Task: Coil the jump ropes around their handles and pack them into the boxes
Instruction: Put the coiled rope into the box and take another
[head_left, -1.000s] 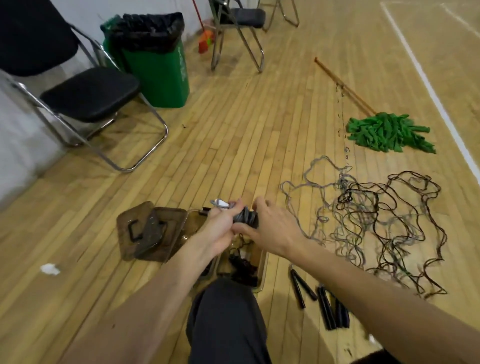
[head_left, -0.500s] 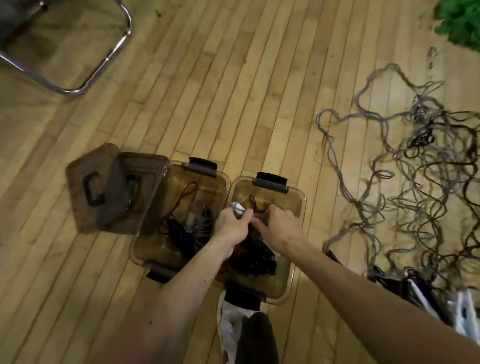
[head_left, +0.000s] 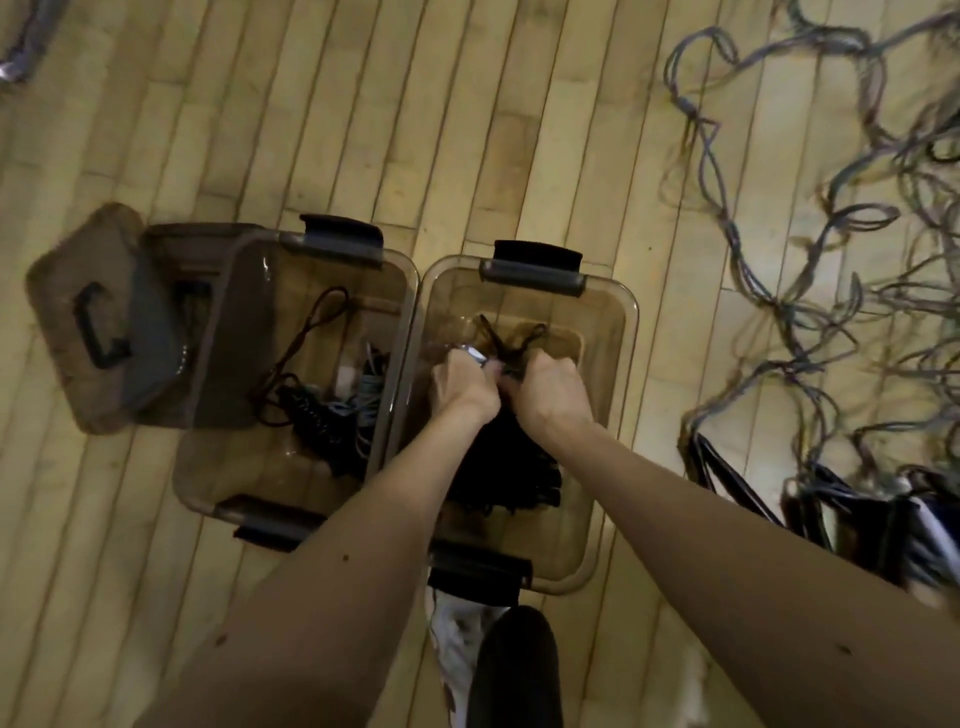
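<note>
Two brown see-through boxes stand side by side on the wooden floor. Inside the right box (head_left: 613, 312), my left hand (head_left: 460, 382) and my right hand (head_left: 550, 387) both grip one coiled jump rope (head_left: 496, 364); its silver-tipped handle end shows by my left fingers. Under my wrists lies a dark pile of coiled ropes (head_left: 504, 467). The left box (head_left: 218, 457) holds a few coiled ropes (head_left: 332, 410) with a loose loop.
The box lids (head_left: 109, 322) lie stacked left of the boxes. A tangle of loose grey and dark ropes (head_left: 810, 218) spreads over the floor at the right, with several handles (head_left: 857, 509) near my right forearm. My knee (head_left: 514, 670) is at the bottom.
My head has tilted down and closer to the boxes. Both hands have lowered the coiled rope from above the boxes into the right box.
</note>
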